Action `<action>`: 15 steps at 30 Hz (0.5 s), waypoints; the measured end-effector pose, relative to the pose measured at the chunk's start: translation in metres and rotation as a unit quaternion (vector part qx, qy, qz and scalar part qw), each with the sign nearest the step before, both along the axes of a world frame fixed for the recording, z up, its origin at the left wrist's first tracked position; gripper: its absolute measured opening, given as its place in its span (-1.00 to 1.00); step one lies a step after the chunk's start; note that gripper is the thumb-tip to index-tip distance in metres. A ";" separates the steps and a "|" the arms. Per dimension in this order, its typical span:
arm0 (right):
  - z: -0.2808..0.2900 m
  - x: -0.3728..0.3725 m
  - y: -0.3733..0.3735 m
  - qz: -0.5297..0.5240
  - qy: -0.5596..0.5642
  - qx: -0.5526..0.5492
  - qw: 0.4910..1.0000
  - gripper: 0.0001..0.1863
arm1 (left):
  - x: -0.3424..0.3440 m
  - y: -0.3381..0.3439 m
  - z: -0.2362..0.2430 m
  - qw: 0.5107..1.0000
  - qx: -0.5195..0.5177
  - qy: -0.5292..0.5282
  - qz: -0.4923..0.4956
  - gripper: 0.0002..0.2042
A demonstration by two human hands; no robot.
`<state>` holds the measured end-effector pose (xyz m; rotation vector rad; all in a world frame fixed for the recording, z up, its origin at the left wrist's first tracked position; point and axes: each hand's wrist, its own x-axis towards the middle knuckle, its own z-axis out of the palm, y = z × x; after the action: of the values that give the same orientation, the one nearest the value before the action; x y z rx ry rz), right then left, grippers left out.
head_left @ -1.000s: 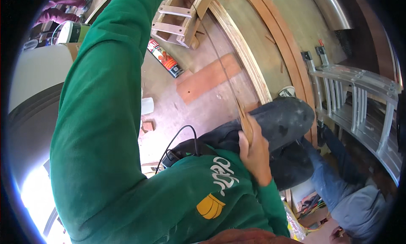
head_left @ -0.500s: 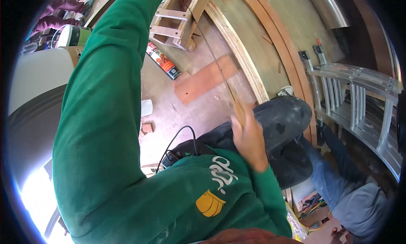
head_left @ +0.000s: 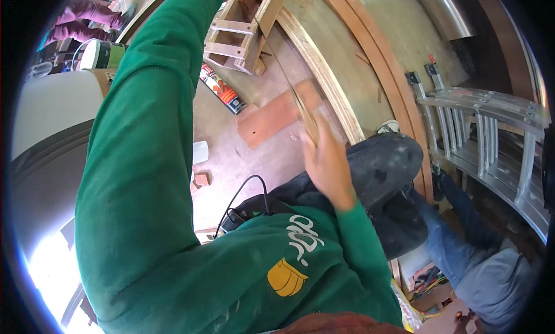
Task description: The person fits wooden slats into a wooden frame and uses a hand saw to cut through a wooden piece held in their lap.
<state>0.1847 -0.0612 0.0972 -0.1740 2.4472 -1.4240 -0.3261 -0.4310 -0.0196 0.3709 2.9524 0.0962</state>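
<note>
My right hand (head_left: 328,163) is closed around the wooden handle of a handsaw (head_left: 278,62), whose thin blade shows nearly edge-on. The blade runs up and left to a small wooden frame with slats (head_left: 234,26) at the top of the view. Where the blade meets the wood cannot be made out clearly. My left arm, in a green sleeve (head_left: 139,131), stretches up past the frame's left side, and its hand lies beyond the upper edge. Below the saw, a reddish-brown board (head_left: 272,120) lies on the floor.
An orange and black canister (head_left: 222,90) lies left of the board. A long pale plywood strip (head_left: 324,74) and a curved brown board (head_left: 376,50) run along the right. An aluminium ladder (head_left: 483,126) stands further right, near another person's jeans-clad legs (head_left: 445,230). A white bucket (head_left: 99,55) is far left.
My right hand has pushed up and to the left, away from my body, taking the saw handle with it. My left arm has barely shifted.
</note>
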 end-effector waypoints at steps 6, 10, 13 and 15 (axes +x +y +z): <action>0.028 0.059 0.042 0.003 0.005 0.020 1.000 -0.46 | 0.003 -0.014 0.002 0.999 0.022 0.003 0.027 -0.77; -0.018 -0.055 -0.030 0.027 0.031 0.025 0.999 -0.52 | 0.007 0.008 0.005 0.999 0.029 0.012 0.033 -0.77; -0.017 -0.071 -0.044 0.003 0.076 0.010 0.997 -0.53 | 0.013 0.015 0.008 0.999 0.028 0.016 0.039 -0.76; -0.020 -0.051 -0.032 -0.011 0.086 -0.012 0.996 -0.51 | 0.014 0.018 0.007 0.998 0.032 0.016 0.043 -0.76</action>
<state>0.1336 -0.0936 0.0777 -0.2871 2.5778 -1.5055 -0.3118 -0.4130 -0.0127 0.2567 3.0029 0.1967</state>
